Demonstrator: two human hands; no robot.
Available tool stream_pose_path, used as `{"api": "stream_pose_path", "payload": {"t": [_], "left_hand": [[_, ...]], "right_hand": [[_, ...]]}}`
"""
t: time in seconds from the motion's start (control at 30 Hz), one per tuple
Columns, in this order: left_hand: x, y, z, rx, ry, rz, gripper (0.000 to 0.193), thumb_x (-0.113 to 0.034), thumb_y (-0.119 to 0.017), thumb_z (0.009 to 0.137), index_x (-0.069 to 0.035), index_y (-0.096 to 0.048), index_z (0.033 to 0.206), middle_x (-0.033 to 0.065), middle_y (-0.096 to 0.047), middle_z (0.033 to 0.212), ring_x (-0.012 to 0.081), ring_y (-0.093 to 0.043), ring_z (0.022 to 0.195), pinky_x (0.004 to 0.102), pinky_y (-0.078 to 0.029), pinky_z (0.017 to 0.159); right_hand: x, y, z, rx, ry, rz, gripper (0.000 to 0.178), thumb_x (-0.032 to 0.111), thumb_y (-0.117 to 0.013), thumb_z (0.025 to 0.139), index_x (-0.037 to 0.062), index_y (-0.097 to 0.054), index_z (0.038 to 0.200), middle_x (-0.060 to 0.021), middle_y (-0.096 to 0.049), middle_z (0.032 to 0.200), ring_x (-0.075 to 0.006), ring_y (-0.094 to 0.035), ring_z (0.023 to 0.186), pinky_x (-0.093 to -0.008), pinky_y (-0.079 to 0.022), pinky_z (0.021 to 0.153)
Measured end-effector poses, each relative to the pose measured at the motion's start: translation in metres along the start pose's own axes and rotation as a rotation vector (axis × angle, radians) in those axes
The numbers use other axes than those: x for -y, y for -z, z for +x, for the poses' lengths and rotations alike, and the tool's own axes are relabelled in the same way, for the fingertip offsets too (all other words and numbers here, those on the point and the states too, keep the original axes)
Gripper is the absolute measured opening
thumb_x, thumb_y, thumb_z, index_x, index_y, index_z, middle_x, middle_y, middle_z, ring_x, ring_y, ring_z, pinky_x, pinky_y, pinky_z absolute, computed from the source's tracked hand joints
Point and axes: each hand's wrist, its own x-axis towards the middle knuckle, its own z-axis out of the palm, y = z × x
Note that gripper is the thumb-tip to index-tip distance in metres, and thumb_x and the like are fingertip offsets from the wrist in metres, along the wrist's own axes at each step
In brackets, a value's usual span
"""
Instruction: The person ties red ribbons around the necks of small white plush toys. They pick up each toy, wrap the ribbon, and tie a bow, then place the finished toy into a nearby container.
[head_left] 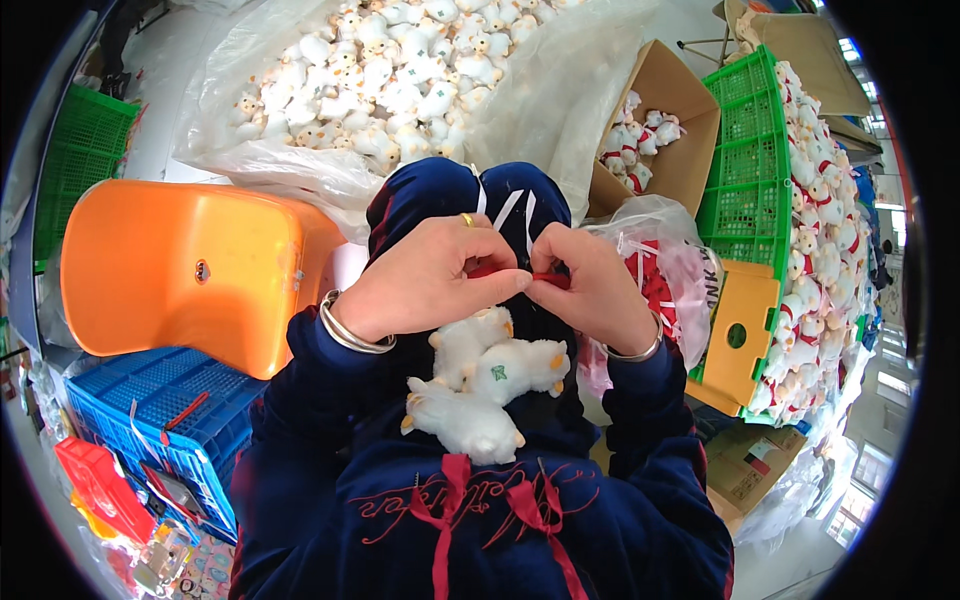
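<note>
Above my lap, my left hand [430, 278] and my right hand [602, 285] are closed, fingertips nearly meeting. Between them they pinch a small piece of red cloth [553, 280], which is mostly hidden by the fingers. White ribbons [508, 208] lie over my knees just beyond the hands; I cannot tell whether they join the cloth. Several small white plush toys [462, 420] with tan feet rest on my lap, below the hands and touching neither. One bears a green mark on its body.
A large clear plastic sheet [225, 110] holds a heap of white plush toys [400, 75]. To the left stand an orange chair [240, 265] and a blue crate [200, 390]. On the right are a cardboard box [690, 120], a bag of red pieces [655, 275] and a filled green crate [740, 180].
</note>
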Motion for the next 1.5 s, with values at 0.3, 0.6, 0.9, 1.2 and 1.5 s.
{"api": "stream_pose_path", "payload": {"t": [0.3, 0.6, 0.9, 1.2, 1.5], "left_hand": [[0.016, -0.006, 0.002, 0.035, -0.108, 0.245, 0.01, -0.008, -0.072, 0.091, -0.002, -0.074, 0.099, 0.0081, -0.065, 0.086, 0.0239, -0.062, 0.08, 0.0332, -0.051, 0.07], [0.025, -0.027, 0.008, -0.054, -0.251, 0.216, 0.01, -0.006, -0.066, 0.091, 0.0, -0.07, 0.099, 0.0137, -0.068, 0.086, 0.0316, -0.066, 0.077, 0.0377, -0.053, 0.071], [0.019, -0.02, -0.001, -0.14, 0.145, -0.196, 0.01, -0.009, -0.071, 0.099, 0.0, -0.069, 0.096, 0.0008, -0.066, 0.08, 0.0068, -0.062, 0.073, 0.0247, -0.05, 0.065], [0.028, -0.006, -0.009, -0.425, 0.144, -0.379, 0.009, -0.008, -0.068, 0.102, 0.0, -0.071, 0.102, -0.0037, -0.07, 0.09, 0.0026, -0.061, 0.084, 0.0194, -0.05, 0.078], [0.022, -0.012, -0.004, -0.792, -0.151, -0.029, 0.012, 0.0, -0.075, 0.092, -0.003, -0.072, 0.103, 0.0016, -0.064, 0.088, 0.0092, -0.06, 0.076, 0.0251, -0.049, 0.067]], "right_hand": [[-0.015, 0.005, -0.011, 0.198, -0.113, 0.188, 0.021, 0.017, -0.074, 0.096, 0.0002, -0.062, 0.096, -0.0121, -0.062, 0.072, -0.0208, -0.059, 0.065, -0.0336, -0.047, 0.061], [-0.016, -0.001, -0.017, 0.102, -0.135, 0.27, 0.017, 0.011, -0.075, 0.094, 0.0013, -0.061, 0.096, -0.0071, -0.062, 0.075, -0.0149, -0.056, 0.067, -0.0297, -0.047, 0.063], [-0.028, 0.007, -0.024, -0.213, -0.134, 0.046, 0.02, 0.01, -0.077, 0.09, 0.0014, -0.061, 0.098, -0.0098, -0.065, 0.089, -0.0218, -0.062, 0.077, -0.0326, -0.049, 0.069], [-0.013, -0.017, -0.074, 0.448, 0.209, -0.215, 0.07, 0.01, -0.086, 0.071, 0.0038, -0.057, 0.135, -0.0164, -0.061, 0.129, -0.0375, -0.055, 0.125, -0.045, -0.046, 0.107], [-0.005, 0.026, -0.078, -0.031, 0.05, -0.095, 0.063, 0.008, -0.079, 0.074, 0.0025, -0.059, 0.134, -0.0181, -0.059, 0.122, -0.0375, -0.064, 0.108, -0.0413, -0.053, 0.093]]}}
